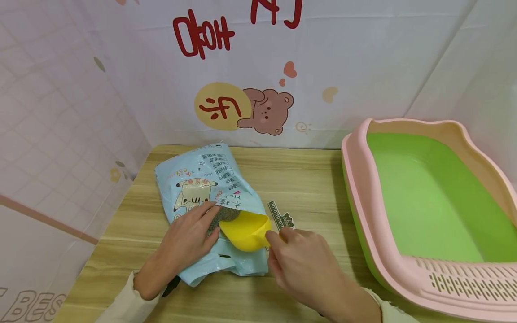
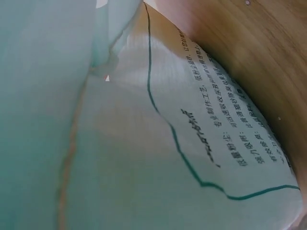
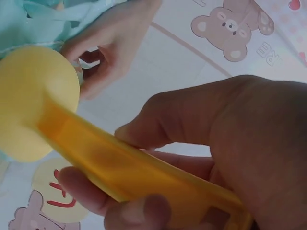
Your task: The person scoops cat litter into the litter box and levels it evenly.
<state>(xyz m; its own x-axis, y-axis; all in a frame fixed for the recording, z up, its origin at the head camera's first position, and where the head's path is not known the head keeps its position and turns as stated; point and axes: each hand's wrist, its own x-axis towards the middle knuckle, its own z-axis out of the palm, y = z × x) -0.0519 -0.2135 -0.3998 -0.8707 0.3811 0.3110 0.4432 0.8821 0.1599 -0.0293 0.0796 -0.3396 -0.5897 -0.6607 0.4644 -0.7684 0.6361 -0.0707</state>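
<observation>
A light blue cat litter bag (image 1: 238, 166) lies on the table with its torn mouth facing me, grey granules (image 1: 226, 215) showing inside. My left hand (image 1: 187, 237) grips the bag at the edge of this opening. The handle of a yellow scoop (image 1: 246, 229) is in my right hand (image 1: 307, 264), and the scoop's bowl sits in the bag's mouth. In the right wrist view, fingers and thumb wrap the scoop's handle (image 3: 120, 163). The left wrist view is filled by the bag's printed surface (image 2: 129, 134) close up.
To the right stands a litter box (image 1: 371, 202) with a pink rim and green base. A small flat comb-shaped piece (image 1: 278, 217) lies on the wooden table (image 1: 299, 175) beside the bag. Behind the table hangs a printed cloth wall (image 1: 343, 54).
</observation>
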